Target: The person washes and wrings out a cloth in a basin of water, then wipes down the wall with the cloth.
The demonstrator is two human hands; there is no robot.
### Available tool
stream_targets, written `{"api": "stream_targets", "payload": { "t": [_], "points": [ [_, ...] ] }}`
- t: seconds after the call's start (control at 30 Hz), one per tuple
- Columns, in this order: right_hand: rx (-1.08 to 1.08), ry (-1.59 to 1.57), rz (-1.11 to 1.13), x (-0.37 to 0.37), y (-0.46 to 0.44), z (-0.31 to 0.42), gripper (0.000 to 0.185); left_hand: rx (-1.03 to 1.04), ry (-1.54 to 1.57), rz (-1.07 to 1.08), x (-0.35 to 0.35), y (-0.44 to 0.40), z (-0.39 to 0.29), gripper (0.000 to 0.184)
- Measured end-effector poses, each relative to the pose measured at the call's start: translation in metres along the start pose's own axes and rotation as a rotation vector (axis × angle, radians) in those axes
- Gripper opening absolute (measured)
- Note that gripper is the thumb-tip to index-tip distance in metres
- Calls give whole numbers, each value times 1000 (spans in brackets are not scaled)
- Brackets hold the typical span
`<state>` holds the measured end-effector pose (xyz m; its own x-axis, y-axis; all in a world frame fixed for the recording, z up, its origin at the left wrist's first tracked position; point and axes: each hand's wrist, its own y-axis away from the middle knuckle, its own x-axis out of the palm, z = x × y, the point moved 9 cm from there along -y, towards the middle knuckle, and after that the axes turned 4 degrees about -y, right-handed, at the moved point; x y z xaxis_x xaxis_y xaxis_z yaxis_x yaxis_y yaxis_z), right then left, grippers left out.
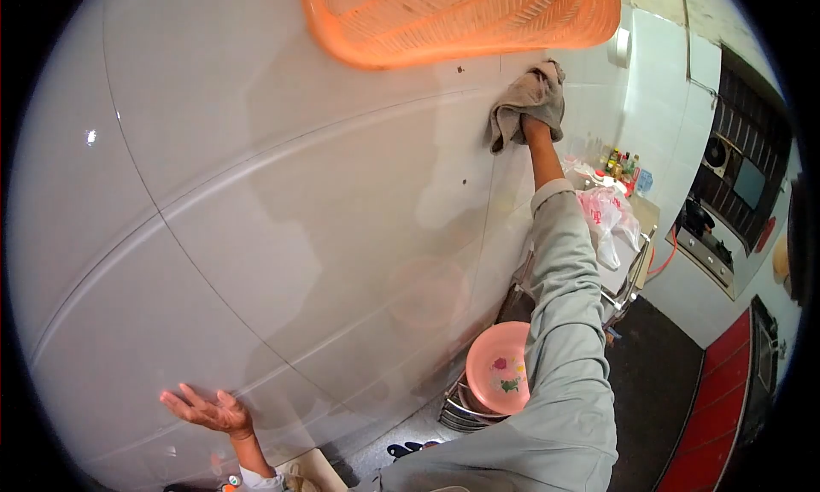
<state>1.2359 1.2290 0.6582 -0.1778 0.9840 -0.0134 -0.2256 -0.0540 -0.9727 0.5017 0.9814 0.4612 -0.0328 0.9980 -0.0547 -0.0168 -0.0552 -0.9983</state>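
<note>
My right hand [535,125] reaches far up and forward, pressing a crumpled grey-brown cloth [521,108] against the white tiled wall [359,184]. The cloth covers most of the fingers. Just above it an orange plastic basket [461,22] with a woven pattern hangs on the wall. Low at the left, my left hand [209,411] is at the wall with its fingers spread and nothing in it. Whether its palm bears on the tile I cannot tell.
Below my right arm, a pink basin [497,368] sits on a metal rack. Beyond it, a white plastic bag [611,219] and several bottles [622,165] crowd a table. Farther right are a gas stove [707,257], a barred window [743,150] and red cabinets [709,407].
</note>
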Motion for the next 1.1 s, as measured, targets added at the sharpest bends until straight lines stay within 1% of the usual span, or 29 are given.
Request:
{"api": "stream_targets", "payload": {
  "t": [0.07,0.13,0.2,0.23,0.27,0.3,0.33,0.4,0.43,0.57,0.6,0.63,0.67,0.7,0.77,0.87,0.9,0.97,1.0,1.03,1.1],
  "points": [
    [12,9,2,12,18,-7,79,-12,16,6,0,3,3,59],
    [-26,17,-28,21,42,9,78,-27,36,9,3,5,4,58],
    [-45,30,-44,14,66,40,77,-15,23,25,3,6,4,58],
    [-95,43,-35,0,68,66,76,-14,27,23,3,6,3,58],
    [-143,55,-26,-17,59,88,75,-16,49,8,2,5,2,57],
    [-197,-17,1,-32,41,106,72,-15,71,-6,2,3,2,56],
    [-191,-13,1,-27,36,96,72,-9,75,-5,2,2,1,56],
    [-153,-65,-194,-31,20,73,68,-17,74,-12,1,2,0,57],
    [-148,-66,-190,-30,15,71,68,-14,72,-7,2,2,0,57],
    [288,-72,246,-6,-13,25,59,-27,101,-5,4,6,2,58],
    [134,314,380,61,-21,-92,58,-43,132,-9,5,6,5,58],
    [-60,689,463,122,-26,-196,56,-41,132,-6,5,5,4,58],
    [-59,690,467,128,-10,-203,56,-29,138,-15,4,4,3,58],
    [-29,585,390,108,3,-162,59,-20,143,-27,2,3,2,58],
    [-20,208,89,39,44,-41,63,-20,135,-23,1,3,1,58],
    [-209,17,-114,-17,82,79,72,-20,114,-14,2,4,2,58],
    [-204,24,-111,-17,84,81,72,-23,97,-5,2,4,1,58],
    [-271,3,-34,-16,91,88,91,-13,107,-11,2,2,-2,58],
    [-262,11,-32,-16,91,79,91,-9,109,-23,1,1,-3,57],
    [-198,-6,-11,-7,83,56,91,-4,114,-21,2,1,-3,57],
    [-73,-76,20,20,75,-20,86,-11,58,-11,2,4,-1,57]
  ]
}}
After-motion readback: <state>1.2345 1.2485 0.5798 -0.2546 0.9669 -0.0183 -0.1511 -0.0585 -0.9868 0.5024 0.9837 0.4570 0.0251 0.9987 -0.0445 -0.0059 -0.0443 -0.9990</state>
